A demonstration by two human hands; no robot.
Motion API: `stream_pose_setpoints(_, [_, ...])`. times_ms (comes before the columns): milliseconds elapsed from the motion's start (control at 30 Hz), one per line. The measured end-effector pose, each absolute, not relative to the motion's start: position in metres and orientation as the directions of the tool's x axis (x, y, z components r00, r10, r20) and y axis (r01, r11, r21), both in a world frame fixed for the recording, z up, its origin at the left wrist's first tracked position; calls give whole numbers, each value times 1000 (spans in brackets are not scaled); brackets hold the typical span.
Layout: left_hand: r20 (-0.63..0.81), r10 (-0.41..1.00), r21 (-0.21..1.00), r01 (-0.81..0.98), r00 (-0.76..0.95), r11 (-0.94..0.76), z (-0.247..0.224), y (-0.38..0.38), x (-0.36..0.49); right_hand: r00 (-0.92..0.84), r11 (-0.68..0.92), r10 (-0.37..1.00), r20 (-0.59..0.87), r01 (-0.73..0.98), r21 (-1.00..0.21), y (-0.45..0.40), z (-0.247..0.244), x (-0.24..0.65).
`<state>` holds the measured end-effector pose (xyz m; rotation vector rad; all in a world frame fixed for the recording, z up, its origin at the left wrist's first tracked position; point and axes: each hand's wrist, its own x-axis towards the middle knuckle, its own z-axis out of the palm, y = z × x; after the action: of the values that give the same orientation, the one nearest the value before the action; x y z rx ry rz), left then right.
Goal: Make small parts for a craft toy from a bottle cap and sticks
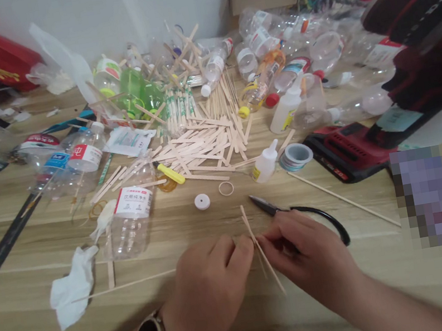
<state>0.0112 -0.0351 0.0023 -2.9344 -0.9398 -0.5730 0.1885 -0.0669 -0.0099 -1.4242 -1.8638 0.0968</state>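
My left hand (218, 279), wearing a round dark watch, is closed, with its thumb and index finger pinched together. A thin bamboo skewer (139, 281) sticks out from it to the left, over a white tissue (72, 289). My right hand (307, 252) is closed too, its fingertips pinching beside the left thumb. Crossed wooden craft sticks (269, 263) stand between both hands, gripped where they meet; the fingers hide the crossing. Scissors (268, 206) with black handles lie just beyond my right hand. A white disc with a hole (202, 202) and a thin ring (226, 188) lie ahead.
Loose craft sticks (201, 149) pile up mid-table, with a yellow-handled tool (171, 174) beside them. A glue bottle (266, 162), a tape roll (296, 156) and a red-black power tool (354, 149) stand right. A cut bottle (130, 231) lies left; plastic bottles (269, 75) crowd the back.
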Motion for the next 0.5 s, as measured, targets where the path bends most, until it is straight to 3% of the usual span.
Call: stream_pose_setpoints(500, [313, 579, 111, 576, 753, -810, 3, -36, 11, -122, 428, 794, 596, 808, -406, -67, -12, 190])
